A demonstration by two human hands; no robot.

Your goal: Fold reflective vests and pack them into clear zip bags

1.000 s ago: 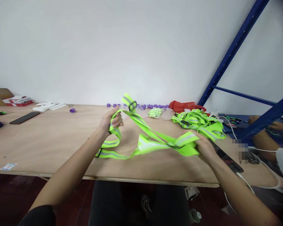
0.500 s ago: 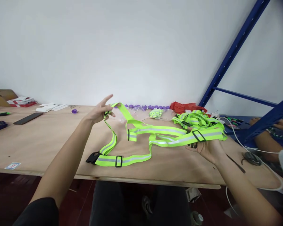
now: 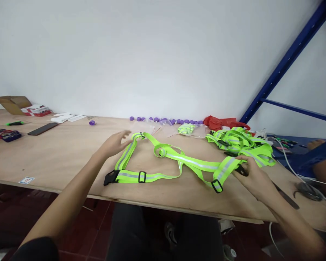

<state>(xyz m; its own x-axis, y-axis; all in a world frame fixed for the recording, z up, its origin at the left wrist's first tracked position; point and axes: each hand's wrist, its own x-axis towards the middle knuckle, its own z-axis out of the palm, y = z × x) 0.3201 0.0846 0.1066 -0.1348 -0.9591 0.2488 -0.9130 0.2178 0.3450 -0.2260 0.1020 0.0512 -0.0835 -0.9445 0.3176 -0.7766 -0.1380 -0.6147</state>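
Observation:
A neon-yellow reflective strap harness [image 3: 192,159] with grey stripes and black adjusters lies spread over the wooden table. Its black buckle [image 3: 111,177] rests at the near left. My left hand [image 3: 116,142] is open, fingers apart, just beside the strap's upper left corner and holding nothing. At the harness's right end my right hand [image 3: 250,174] is closed on a black buckle piece, the strap hanging from it with a slider below. Behind that hand sits a tangled heap of matching straps [image 3: 236,143].
Along the wall are purple caps [image 3: 179,121], clear bags with a folded strap [image 3: 186,129], and a red plastic bag [image 3: 222,123]. To the left lie a black phone-like slab [image 3: 42,129] and an open carton [image 3: 12,105]. A blue rack post [image 3: 288,65], cable and another person's arm are right.
My left hand has let go of the strap, which now lies on the table. My right hand has turned over and grips the buckle end, drawn clear of the heap. The view has shifted.

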